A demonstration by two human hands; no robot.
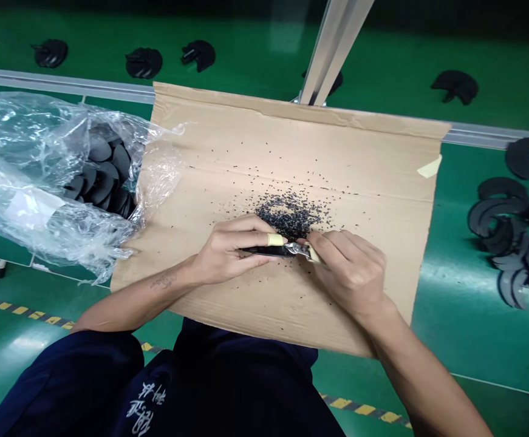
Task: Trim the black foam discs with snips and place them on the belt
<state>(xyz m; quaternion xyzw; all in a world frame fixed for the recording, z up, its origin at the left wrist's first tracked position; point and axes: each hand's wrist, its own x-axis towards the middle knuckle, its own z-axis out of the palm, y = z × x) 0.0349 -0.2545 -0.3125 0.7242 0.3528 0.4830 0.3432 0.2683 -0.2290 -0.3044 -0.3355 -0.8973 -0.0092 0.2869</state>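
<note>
Over the cardboard sheet (pixel 264 139), my left hand (pixel 228 249) pinches a flat black plastic part (pixel 271 250) between thumb and fingers. Yellow tape (pixel 275 240) is wrapped round a fingertip of that hand. My right hand (pixel 353 267) is closed on small shiny metal clippers (pixel 298 247), whose jaws meet the right end of the black part. The fingers hide most of the clippers' handles. Just beyond both hands lies a dense scatter of tiny black plastic bits (pixel 291 212).
To the left, a clear plastic bag (pixel 27 139) holds several black curved parts (pixel 104 173). More black curved pieces (pixel 501 206) are heaped on the green surface at right. A metal post (pixel 337 51) rises behind the cardboard. Several black parts (pixel 143 62) lie beyond the metal rail (pixel 64 81).
</note>
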